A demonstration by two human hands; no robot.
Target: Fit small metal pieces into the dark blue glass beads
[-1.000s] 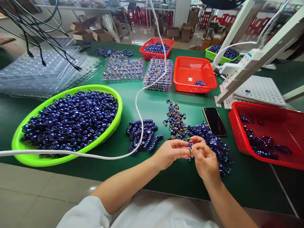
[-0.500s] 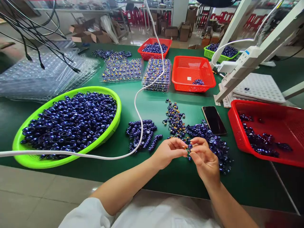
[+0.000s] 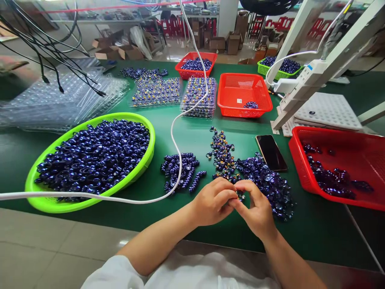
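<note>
The left hand and right hand, fingertips closed together, pinch one small dark blue glass bead low over the green table. Far off, the clear plastic trays stand filled. A loose heap of blue beads lies beside the hands, the lime-green round plastic basket on the left is brimful, and the near red plastic basket on the right holds few.

I hold both forearms bare and angled inward from the lower edge. My left hand is curled, knuckles up, thumb and fingers drawn together. My right hand mirrors it, arched, its fingertips touching those of the left.
</note>
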